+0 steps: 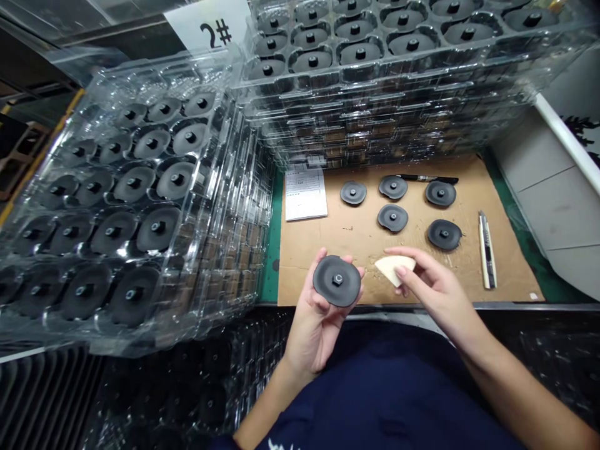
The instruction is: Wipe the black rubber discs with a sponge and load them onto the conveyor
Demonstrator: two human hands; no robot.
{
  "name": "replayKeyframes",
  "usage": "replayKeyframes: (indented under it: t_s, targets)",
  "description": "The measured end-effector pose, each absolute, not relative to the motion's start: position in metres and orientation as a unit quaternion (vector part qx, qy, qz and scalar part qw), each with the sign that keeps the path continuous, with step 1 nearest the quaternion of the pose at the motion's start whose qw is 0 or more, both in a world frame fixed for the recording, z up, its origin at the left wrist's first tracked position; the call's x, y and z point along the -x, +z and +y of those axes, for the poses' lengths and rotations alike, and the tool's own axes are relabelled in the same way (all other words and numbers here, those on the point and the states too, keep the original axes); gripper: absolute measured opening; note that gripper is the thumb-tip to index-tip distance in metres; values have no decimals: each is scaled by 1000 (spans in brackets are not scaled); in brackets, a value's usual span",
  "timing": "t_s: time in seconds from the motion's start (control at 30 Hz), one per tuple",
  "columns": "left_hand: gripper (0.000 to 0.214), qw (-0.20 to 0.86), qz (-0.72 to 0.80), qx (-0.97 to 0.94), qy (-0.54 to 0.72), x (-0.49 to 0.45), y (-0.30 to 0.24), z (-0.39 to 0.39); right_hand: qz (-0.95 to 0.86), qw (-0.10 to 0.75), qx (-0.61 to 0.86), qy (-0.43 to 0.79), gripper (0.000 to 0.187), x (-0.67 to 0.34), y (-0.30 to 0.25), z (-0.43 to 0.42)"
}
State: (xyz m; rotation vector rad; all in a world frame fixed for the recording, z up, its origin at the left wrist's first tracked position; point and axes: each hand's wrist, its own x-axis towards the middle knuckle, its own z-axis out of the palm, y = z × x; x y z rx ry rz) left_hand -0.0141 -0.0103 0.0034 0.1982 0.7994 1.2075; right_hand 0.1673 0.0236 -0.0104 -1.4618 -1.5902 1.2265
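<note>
My left hand [315,325] is palm up at the front of the work area, its fingers curled around the edge of a black rubber disc [328,290] with a hexagonal centre stud. Just to the right, my right hand [434,284] pinches a cream foam wedge [391,267] between thumb and fingers. The wedge is close to the disc but not touching it. Several similar black discs, including one [392,217] near the middle, lie apart on a brown cardboard sheet [323,250] beyond my hands.
Stacked clear plastic trays [225,169] full of black discs rise to the left and back, with a "2#" paper label [215,31] above them. A paper form [305,194], black marker [429,179] and utility knife [487,250] lie on or beside the cardboard, which rests on a green mat [529,250].
</note>
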Motion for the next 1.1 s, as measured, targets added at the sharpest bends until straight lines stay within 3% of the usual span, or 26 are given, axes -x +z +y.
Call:
replayKeyframes:
  t_s: [0.13,0.3,0.47,0.6,0.77,0.87,0.93,1.03,1.1]
  targets:
    - [62,749,393,-100,524,9,3,-10,-703,400,448,381,28,-137,36,27]
    - [47,728,432,-96,523,8,6,-8,-801,307,337,387,24,-123,45,29]
    - [51,755,407,-109,503,5,8,-5,-797,379,367,294,26,-128,41,27]
    - [58,764,397,-100,499,6,10,-4,-800,365,330,342,27,-130,41,21]
    - [55,763,407,-138,482,2,15,-3,-789,396,366,295,26,-131,46,25]
    - [62,782,379,-139,474,5,19,-2,-808,364,317,337,28,-145,46,16]
    - [65,791,360,-129,478,7,18,-4,-796,337,361,350,27,-156,46,11]
    - [63,785,371,-120,481,6,16,-6,-790,329,441,268,25,-163,48,17]
    - [61,786,384,-116,470,5,17,-8,-828,347,386,214,23,-162,49,28]
